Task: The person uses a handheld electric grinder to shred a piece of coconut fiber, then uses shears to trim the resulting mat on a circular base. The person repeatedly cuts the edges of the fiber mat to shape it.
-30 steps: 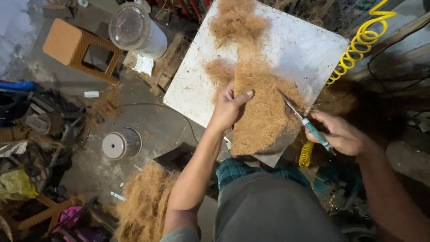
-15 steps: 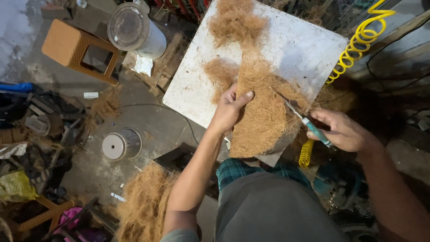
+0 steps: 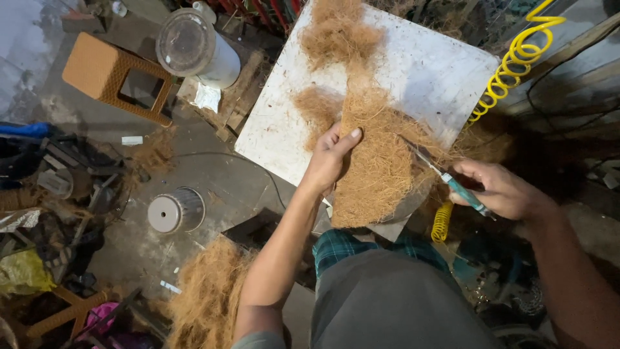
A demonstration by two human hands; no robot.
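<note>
Change: since the earlier frames almost nothing has shifted; our left hand [image 3: 329,160] stays pressed on the fibre mat [image 3: 378,165] and our right hand [image 3: 500,190] has crept a touch closer w/ the scissors [image 3: 445,178]. We judge trimming is still in hand, at the mat's right edge.
Left hand: fingers curled over the mat's left edge, thumb on top, gripping it flat against the board.
Right hand: fingers closed round the teal scissor handles; blades narrow, tips touching the mat's right side. Whether they're biting fibre, we can't tell.
Fibre mat: brown, coarse, roughly rectangular; lies on the near end of the white board [image 3: 426,71], near edge overhanging toward our lap.
Loose fibre: one clump [image 3: 339,32] at the board's far end, smaller tuft [image 3: 313,106] just beside the mat; big heap on the floor [image 3: 206,297] by our left elbow.
Misc.: yellow coiled hose [image 3: 513,64] off the board's right corner; orange plastic stool [image 3: 110,77] on its side, w/ a white lidded tub [image 3: 194,48] near it; small grey cylinder [image 3: 174,210] on the floor, well apart from the board.
</note>
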